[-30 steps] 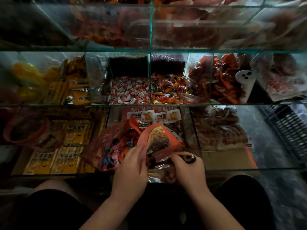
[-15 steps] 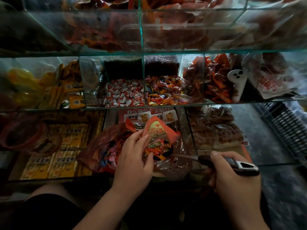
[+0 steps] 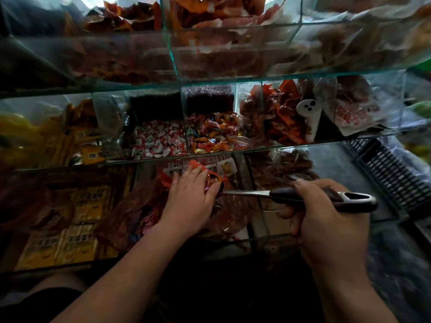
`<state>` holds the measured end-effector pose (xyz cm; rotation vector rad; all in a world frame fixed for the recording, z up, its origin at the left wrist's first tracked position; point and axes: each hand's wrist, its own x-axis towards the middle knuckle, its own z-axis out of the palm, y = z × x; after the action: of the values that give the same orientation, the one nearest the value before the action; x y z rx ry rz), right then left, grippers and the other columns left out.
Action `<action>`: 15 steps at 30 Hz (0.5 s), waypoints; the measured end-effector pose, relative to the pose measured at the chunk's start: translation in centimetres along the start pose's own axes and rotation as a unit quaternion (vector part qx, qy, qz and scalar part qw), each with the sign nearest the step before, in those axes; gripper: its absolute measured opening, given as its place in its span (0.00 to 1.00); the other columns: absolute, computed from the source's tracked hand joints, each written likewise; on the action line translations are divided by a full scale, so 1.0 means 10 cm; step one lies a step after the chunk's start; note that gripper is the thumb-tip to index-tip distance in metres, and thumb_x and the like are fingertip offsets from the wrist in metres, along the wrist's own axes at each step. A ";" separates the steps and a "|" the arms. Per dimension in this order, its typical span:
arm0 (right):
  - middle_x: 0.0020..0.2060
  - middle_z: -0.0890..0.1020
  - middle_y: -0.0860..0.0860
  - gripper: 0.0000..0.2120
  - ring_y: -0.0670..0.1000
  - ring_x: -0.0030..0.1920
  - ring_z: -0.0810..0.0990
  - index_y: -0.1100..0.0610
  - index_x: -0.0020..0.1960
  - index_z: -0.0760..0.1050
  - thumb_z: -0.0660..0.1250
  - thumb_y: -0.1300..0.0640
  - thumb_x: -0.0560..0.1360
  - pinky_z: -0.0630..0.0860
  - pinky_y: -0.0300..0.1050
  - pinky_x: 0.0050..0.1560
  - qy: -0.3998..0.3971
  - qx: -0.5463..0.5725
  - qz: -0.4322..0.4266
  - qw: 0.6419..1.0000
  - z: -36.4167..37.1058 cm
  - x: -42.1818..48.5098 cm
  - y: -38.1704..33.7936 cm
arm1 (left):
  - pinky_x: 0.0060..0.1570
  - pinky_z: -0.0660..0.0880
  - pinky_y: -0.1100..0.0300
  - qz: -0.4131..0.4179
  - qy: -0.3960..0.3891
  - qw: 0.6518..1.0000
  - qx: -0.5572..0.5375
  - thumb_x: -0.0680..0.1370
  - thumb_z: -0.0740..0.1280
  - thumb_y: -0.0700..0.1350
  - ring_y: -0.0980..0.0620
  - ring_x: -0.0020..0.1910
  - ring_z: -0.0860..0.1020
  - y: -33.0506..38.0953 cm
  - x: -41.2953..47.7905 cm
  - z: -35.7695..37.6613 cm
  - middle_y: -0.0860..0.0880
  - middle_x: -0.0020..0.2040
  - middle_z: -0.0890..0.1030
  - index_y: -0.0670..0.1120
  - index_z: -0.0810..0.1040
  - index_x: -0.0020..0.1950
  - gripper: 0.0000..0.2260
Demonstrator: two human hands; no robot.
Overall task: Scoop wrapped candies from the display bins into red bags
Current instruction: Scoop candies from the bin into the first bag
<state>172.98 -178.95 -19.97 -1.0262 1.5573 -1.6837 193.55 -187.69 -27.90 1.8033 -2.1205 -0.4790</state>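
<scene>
My left hand (image 3: pixel 190 199) grips the mouth of a small red bag (image 3: pixel 205 174) that holds wrapped candies, over the lower glass bin. My right hand (image 3: pixel 326 220) is closed around the black handle of a metal scoop (image 3: pixel 310 197). The scoop's shaft points left and its bowl is hidden behind my left hand at the bag. A larger red bag of mixed candies (image 3: pixel 133 217) lies left of my left hand. On the middle shelf, one bin holds red-and-white wrapped candies (image 3: pixel 158 141) and the one beside it orange and gold candies (image 3: pixel 214 134).
Glass shelves (image 3: pixel 233 78) with dividers stack above the hands. Yellow snack packets (image 3: pixel 63 238) fill the lower left bin and brown snacks (image 3: pixel 282 169) the lower right. A black plastic crate (image 3: pixel 391 173) stands on the floor at right. My knee (image 3: pixel 58 285) shows at lower left.
My right hand has drawn back to the right along the scoop and now holds its handle out level. My left hand has slid up over the small bag's mouth. The view has shifted closer.
</scene>
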 end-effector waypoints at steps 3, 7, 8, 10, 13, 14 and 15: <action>0.26 0.82 0.58 0.13 0.53 0.17 0.73 0.55 0.36 0.79 0.68 0.45 0.72 0.66 0.34 0.23 0.010 0.017 0.000 1.000 -0.01 0.05 -0.03 | 0.80 0.49 0.51 0.017 0.034 0.999 -0.038 0.85 0.51 0.61 0.52 0.80 0.55 0.01 -0.01 -0.03 0.51 0.80 0.64 0.49 0.64 0.80 0.27; 0.27 0.82 0.60 0.13 0.54 0.16 0.72 0.56 0.36 0.78 0.68 0.47 0.72 0.65 0.35 0.21 0.017 0.036 -0.009 0.999 -0.01 0.13 -0.07 | 0.79 0.48 0.55 0.042 0.065 0.996 -0.053 0.85 0.52 0.58 0.52 0.79 0.58 0.07 0.08 -0.08 0.50 0.78 0.66 0.48 0.66 0.79 0.25; 0.27 0.82 0.60 0.13 0.54 0.16 0.72 0.56 0.36 0.78 0.68 0.47 0.72 0.65 0.35 0.21 0.018 0.041 -0.012 0.999 0.01 0.14 -0.09 | 0.80 0.50 0.51 0.046 0.068 0.995 -0.054 0.86 0.53 0.58 0.52 0.79 0.59 0.09 0.12 -0.10 0.50 0.78 0.67 0.47 0.67 0.79 0.25; 0.27 0.82 0.61 0.12 0.53 0.17 0.72 0.55 0.35 0.79 0.68 0.48 0.72 0.65 0.35 0.21 0.020 0.054 -0.014 0.998 0.03 0.18 -0.12 | 0.79 0.56 0.47 0.055 0.076 0.994 -0.063 0.86 0.54 0.56 0.51 0.78 0.61 0.14 0.22 -0.14 0.49 0.77 0.69 0.47 0.67 0.78 0.24; 0.27 0.81 0.60 0.12 0.52 0.17 0.72 0.54 0.37 0.80 0.67 0.46 0.71 0.66 0.36 0.20 0.026 0.064 -0.006 0.998 0.06 0.24 -0.16 | 0.78 0.58 0.47 0.082 0.088 0.990 -0.075 0.86 0.56 0.55 0.51 0.78 0.62 0.19 0.41 -0.20 0.48 0.77 0.69 0.47 0.68 0.78 0.23; 0.26 0.81 0.60 0.14 0.51 0.17 0.72 0.55 0.38 0.80 0.67 0.44 0.70 0.66 0.36 0.20 0.028 0.064 -0.001 0.998 0.07 0.27 -0.16 | 0.78 0.57 0.48 0.088 0.089 0.989 -0.081 0.86 0.56 0.55 0.50 0.78 0.61 0.20 0.48 -0.22 0.48 0.77 0.69 0.47 0.67 0.79 0.23; 0.26 0.81 0.59 0.15 0.51 0.17 0.72 0.56 0.39 0.80 0.67 0.43 0.69 0.65 0.36 0.19 0.032 0.063 0.002 0.997 0.08 0.30 -0.16 | 0.79 0.56 0.50 0.091 0.090 0.988 -0.089 0.86 0.56 0.56 0.51 0.79 0.60 0.21 0.55 -0.24 0.49 0.78 0.67 0.47 0.66 0.79 0.24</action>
<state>172.29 -181.73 -17.95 -0.9117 1.4704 -1.8041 191.93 -192.96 -24.72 1.4824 -2.0244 -0.4263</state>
